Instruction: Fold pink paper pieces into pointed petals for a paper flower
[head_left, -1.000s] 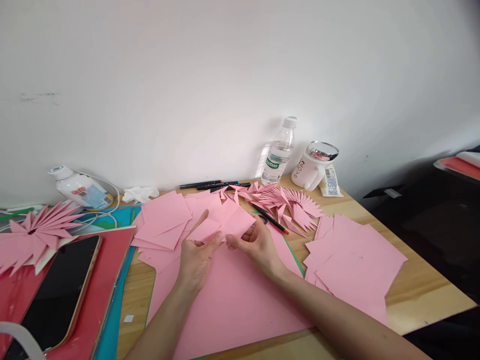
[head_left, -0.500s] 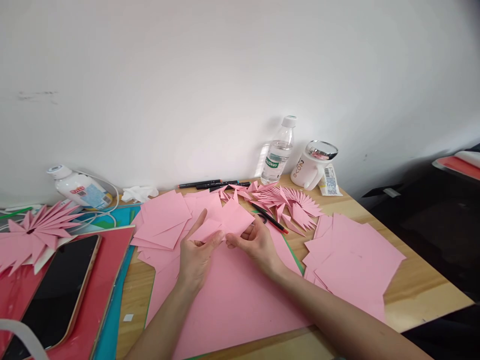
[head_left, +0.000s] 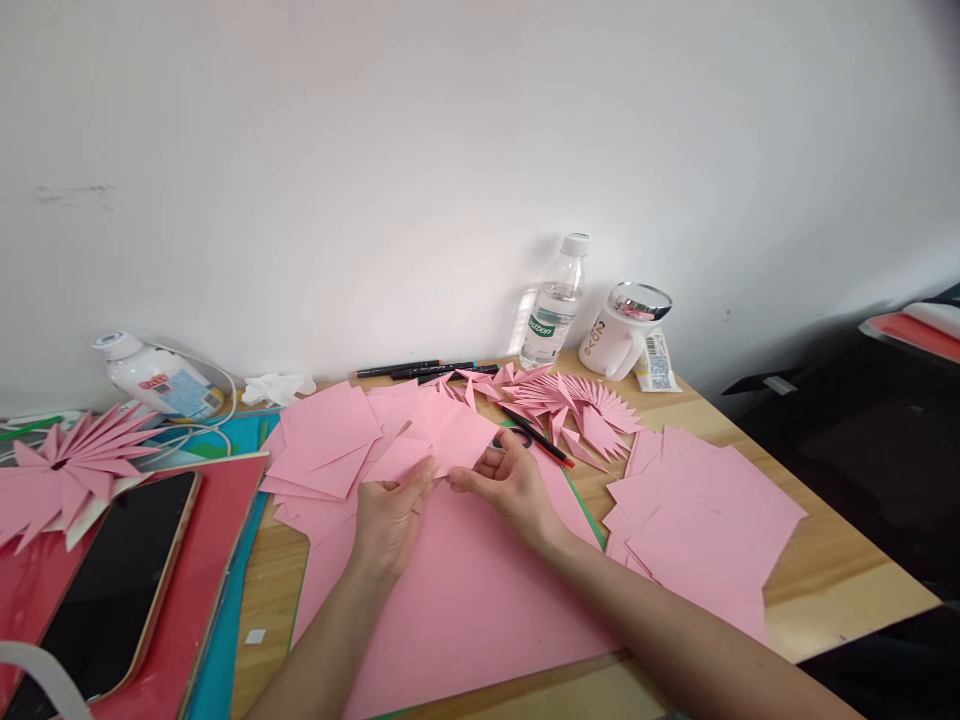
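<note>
A creased pink paper square [head_left: 463, 438] is held up between my two hands, partly opened out, above a large pink sheet [head_left: 480, 590]. My left hand [head_left: 395, 510] pinches its lower left edge between thumb and fingers. At the lower right edge, my right hand [head_left: 510, 485] grips the paper with its thumb in front and fingers curled behind. Behind the held piece lie loose pink sheets [head_left: 326, 440] on the left. Folded pink pieces [head_left: 555, 395], some joined into a fan, rest behind on the right, by a black pen [head_left: 536, 435].
More pink squares [head_left: 709, 530] are spread at the right. A water bottle [head_left: 555, 305] and a white mug [head_left: 621, 335] stand near the wall. On the left are a phone [head_left: 112, 580], a pink paper pinwheel [head_left: 75, 465] and a white bottle [head_left: 157, 375]. Black pens [head_left: 397, 368] lie at the back.
The held paper has shifted slightly left and flattened open. My left index finger, raised before, has come down behind the paper. My right hand has stayed nearly in place.
</note>
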